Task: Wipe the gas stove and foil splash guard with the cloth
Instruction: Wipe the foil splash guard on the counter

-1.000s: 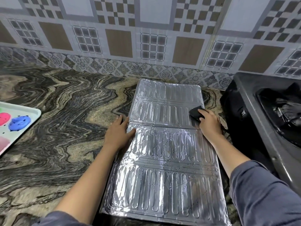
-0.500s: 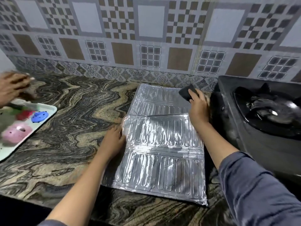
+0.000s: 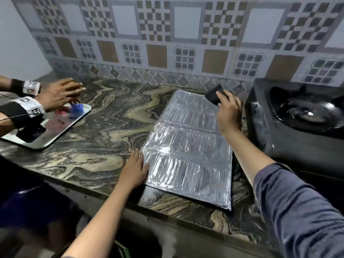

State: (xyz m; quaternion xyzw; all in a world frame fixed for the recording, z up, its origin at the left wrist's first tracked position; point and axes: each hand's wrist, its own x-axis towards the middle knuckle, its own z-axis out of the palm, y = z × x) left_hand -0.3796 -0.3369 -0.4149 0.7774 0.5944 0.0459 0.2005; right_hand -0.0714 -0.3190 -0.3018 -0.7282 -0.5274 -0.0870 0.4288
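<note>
Foil splash guard (image 3: 188, 151) lies flat: left hand (image 3: 135, 169) spread on its edge, right hand (image 3: 229, 114) seemingly pinching the cloth (image 3: 214, 94).

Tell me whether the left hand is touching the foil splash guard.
Touching. The head view shows the left hand lying flat on the counter with its fingers overlapping the left edge of the foil splash guard.

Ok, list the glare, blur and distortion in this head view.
Head view: glare streaks the foil splash guard and glints off the gas stove; another person's hands over the tray are motion-blurred; wide-angle distortion bends the wall tiles; the cloth in the right hand stays fairly sharp.
</note>
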